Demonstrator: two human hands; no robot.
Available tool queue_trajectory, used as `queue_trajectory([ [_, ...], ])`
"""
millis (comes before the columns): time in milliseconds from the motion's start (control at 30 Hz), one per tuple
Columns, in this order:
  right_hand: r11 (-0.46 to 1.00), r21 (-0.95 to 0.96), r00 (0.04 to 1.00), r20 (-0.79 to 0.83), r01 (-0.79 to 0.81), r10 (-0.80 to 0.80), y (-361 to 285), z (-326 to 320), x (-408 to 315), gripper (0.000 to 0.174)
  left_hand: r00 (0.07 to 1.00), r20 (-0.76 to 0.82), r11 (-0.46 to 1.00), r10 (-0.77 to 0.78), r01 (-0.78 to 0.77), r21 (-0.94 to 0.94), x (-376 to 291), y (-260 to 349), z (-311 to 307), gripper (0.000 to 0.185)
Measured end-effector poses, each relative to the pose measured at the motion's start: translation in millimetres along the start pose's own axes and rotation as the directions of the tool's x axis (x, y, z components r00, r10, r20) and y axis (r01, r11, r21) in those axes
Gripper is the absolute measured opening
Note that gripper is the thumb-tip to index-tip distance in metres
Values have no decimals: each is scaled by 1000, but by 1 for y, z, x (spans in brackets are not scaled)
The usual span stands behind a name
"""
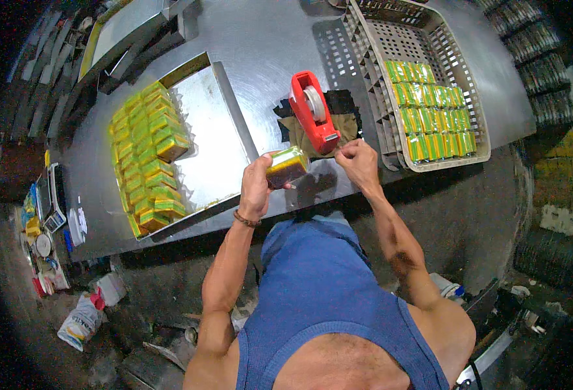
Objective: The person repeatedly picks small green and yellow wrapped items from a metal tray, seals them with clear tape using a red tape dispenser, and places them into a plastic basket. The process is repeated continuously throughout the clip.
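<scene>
My left hand (257,183) grips a clear-wrapped block with yellow and green bands (287,166), holding it above the front edge of the metal table. Just right of the front end of a red tape dispenser (314,113), my right hand (359,163) has its thumb and fingertips pinched together. Whether a strip of tape is between them is too small to tell. The dispenser carries a roll of tape (315,103) and rests on dark and brown cloth (296,131). To the left, a shallow metal tray (213,141) holds rows of similar wrapped blocks (145,151).
A plastic crate (440,168) at right holds stacked yellow-and-green packs (433,117). More metal trays (125,34) lie at the far left of the steel table (262,39). A digital scale (52,214) stands beyond its left end. A white bag (81,319) is lower left.
</scene>
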State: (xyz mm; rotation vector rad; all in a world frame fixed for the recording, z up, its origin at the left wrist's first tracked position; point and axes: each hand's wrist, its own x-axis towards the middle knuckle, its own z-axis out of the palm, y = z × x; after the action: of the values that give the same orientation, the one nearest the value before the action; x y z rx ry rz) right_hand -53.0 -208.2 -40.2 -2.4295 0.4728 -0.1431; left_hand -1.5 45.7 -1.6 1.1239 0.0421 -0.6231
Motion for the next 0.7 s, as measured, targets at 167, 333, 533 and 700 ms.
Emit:
queue_trajectory([
  [167, 633, 774, 963, 153, 21, -220, -64, -66, -43, 45, 989, 43, 904, 140, -145, 402, 2, 27, 16, 43],
  [333, 410, 908, 918, 89, 84, -387, -105, -61, -40, 67, 973, 127, 848, 195, -232, 477, -7, 42, 38, 42],
  [533, 617, 777, 950, 84, 128, -302, -99, -53, -30, 63, 966, 157, 822, 204, -257, 508, -14, 47, 42, 42],
  [700, 562, 800, 956, -45, 209, -291, -102, -74, -42, 70, 976, 120, 862, 181, -216, 459, -8, 42, 42, 42],
])
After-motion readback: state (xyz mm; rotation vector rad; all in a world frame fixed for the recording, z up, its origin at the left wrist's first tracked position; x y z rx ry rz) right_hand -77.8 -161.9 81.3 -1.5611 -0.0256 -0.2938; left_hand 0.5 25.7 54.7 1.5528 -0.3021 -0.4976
